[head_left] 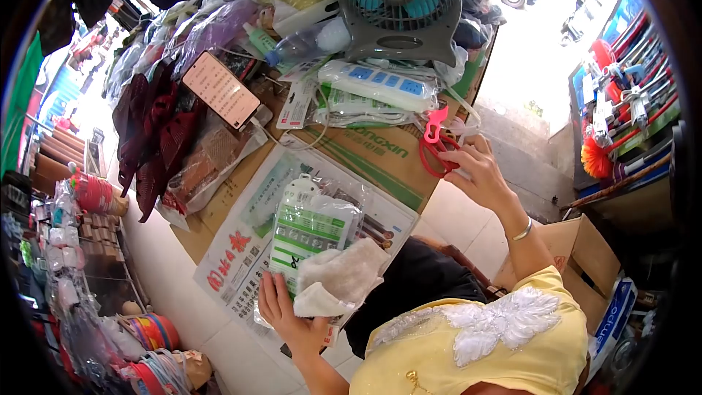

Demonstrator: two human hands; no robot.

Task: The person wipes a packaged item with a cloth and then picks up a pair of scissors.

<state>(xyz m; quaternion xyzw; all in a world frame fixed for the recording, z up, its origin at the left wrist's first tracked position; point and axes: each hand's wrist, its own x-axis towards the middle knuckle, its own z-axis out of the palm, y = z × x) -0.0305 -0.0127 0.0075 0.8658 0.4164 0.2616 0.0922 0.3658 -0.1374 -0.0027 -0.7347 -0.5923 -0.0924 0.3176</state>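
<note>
My left hand (289, 320) lies over the lower edge of a plastic package with a green and white label (300, 238), its fingers close together on it. A whitish cloth (340, 276) rests on the package beside that hand. Both are on a newspaper (238, 256) spread over a cardboard box (380, 157). At the box's right edge, my right hand (479, 175) has its fingers on the handles of red scissors (437, 157). A pink-red piece (436, 124) sits just above the scissors, against a wrapped white power strip (380, 84).
A grey fan (398, 11) stands at the back. Left of it are a plastic bottle (314, 40), a lit phone (223, 90) with a cable, and dark red fabric (150, 128). An open carton (578, 256) is at the right, spools (150, 333) at lower left.
</note>
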